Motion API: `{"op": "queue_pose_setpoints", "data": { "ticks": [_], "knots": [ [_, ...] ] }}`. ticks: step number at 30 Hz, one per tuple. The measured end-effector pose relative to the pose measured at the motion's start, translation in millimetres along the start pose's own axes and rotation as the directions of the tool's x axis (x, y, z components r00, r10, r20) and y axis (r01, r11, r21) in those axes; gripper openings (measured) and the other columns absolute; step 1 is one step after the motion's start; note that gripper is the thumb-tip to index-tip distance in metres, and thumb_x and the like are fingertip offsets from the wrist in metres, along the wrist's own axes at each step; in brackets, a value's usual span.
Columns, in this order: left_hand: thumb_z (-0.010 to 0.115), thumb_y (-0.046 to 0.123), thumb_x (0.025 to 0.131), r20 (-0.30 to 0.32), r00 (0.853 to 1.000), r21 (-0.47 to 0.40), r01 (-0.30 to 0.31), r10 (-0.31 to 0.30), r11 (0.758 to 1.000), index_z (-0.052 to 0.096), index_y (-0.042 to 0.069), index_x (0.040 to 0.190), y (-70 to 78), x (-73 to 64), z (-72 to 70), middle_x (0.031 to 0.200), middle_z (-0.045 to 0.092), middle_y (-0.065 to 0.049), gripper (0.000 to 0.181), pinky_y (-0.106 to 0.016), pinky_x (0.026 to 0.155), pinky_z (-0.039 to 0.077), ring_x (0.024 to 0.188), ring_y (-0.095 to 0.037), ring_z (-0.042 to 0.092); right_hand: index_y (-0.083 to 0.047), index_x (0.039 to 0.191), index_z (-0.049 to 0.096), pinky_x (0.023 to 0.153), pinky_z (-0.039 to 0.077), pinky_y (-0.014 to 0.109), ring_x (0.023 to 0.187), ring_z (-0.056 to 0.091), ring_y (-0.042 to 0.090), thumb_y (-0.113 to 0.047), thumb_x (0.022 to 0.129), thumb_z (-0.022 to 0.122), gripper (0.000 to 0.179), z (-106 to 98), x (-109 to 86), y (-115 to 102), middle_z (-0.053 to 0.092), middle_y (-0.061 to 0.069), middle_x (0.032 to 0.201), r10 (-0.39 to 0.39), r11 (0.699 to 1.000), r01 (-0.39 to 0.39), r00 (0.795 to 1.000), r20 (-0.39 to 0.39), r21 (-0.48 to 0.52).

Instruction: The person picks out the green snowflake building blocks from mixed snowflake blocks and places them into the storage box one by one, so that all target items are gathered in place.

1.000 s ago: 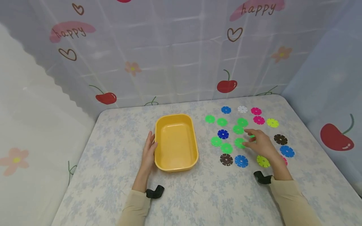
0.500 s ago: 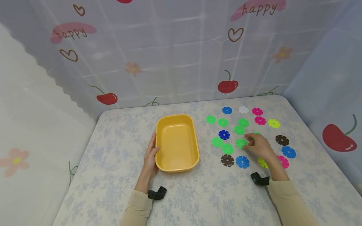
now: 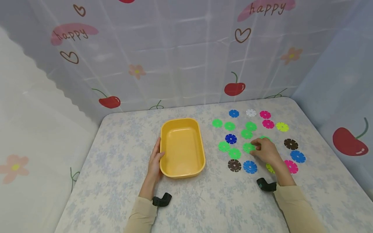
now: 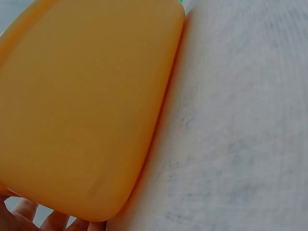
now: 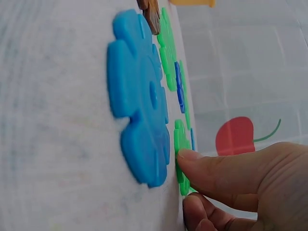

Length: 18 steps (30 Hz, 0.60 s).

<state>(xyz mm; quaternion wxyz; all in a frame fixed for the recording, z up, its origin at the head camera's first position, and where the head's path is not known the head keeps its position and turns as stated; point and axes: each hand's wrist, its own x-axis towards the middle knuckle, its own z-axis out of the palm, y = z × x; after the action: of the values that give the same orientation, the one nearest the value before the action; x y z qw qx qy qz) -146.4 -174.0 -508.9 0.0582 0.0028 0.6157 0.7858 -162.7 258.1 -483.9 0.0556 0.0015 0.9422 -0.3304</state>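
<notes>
In the head view my left hand [image 3: 154, 163] grips the left side of a yellow plastic tray [image 3: 163, 152], thumb over the rim and fingers along the outer wall. The left wrist view shows the tray's outer wall [image 4: 96, 106], with fingers [image 4: 55, 221] at its lower edge. My right hand [image 3: 266, 150] is over the scattered discs, where thumb and forefinger pinch a green notched plastic disc [image 3: 248, 148] by its edges. Up close in the right wrist view, the thumb lies on that green disc [image 5: 181, 137]. Another green disc [image 3: 264, 138] is partly hidden behind the hand.
Around the right hand lie flower-shaped discs: a light blue disc [image 3: 250, 167], a dark blue disc [image 3: 231, 139], a brown disc [image 3: 290, 144], a pink disc [image 3: 291, 166], a white disc [image 3: 251, 112] and several green ones. A printed curtain [image 3: 180, 64] stands behind the table [image 3: 128, 136].
My right hand has lowered slightly, and its thumb and forefinger have closed on the green disc. The left hand's thumb has moved further over the tray's rim.
</notes>
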Motion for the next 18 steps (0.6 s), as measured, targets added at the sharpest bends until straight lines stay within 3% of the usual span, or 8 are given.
{"op": "queue_pose_setpoints", "data": {
  "ticks": [7, 11, 18],
  "knots": [
    [0.034, 0.008, 0.103, 0.005, 1.000, 0.005, -0.003, 0.003, 1.000, 0.018, 0.034, 0.157, -0.3, -0.8, -0.2, 0.164, 0.008, 0.017, 0.062, -0.043, 0.121, 0.022, 0.151, -0.010, 0.013, 0.010, 0.117, 0.058, 0.075, 0.050, 0.045, 0.092, 0.056, 0.035, -0.007, 0.085, 0.072, 0.039, -0.3, 1.9, -0.4, 0.057, 0.026, 0.105, 0.002, 1.000, -0.002, 1.000, -0.003, 0.008],
    [0.034, 0.009, 0.103, 0.012, 1.000, -0.001, -0.013, 0.013, 1.000, 0.018, 0.034, 0.157, -0.9, -0.2, -0.6, 0.164, 0.007, 0.015, 0.062, -0.042, 0.121, 0.022, 0.151, -0.012, 0.012, 0.008, 0.114, 0.055, 0.075, 0.049, 0.043, 0.089, 0.055, 0.033, -0.006, 0.085, 0.071, 0.037, -0.6, 2.4, -1.3, 0.058, 0.023, 0.101, 0.007, 1.000, -0.007, 1.000, -0.001, 0.007],
    [0.036, 0.010, 0.102, 0.017, 1.000, -0.015, -0.018, 0.018, 1.000, 0.019, 0.035, 0.157, -1.3, 0.1, -1.3, 0.164, 0.008, 0.016, 0.063, -0.019, 0.110, 0.038, 0.151, -0.011, 0.015, 0.001, 0.112, 0.056, 0.073, 0.049, 0.044, 0.091, 0.058, 0.035, -0.007, 0.088, 0.067, 0.027, -4.8, 2.6, -4.9, 0.060, 0.022, 0.102, 0.028, 0.999, -0.029, 1.000, -0.006, -0.035]
  ]
}}
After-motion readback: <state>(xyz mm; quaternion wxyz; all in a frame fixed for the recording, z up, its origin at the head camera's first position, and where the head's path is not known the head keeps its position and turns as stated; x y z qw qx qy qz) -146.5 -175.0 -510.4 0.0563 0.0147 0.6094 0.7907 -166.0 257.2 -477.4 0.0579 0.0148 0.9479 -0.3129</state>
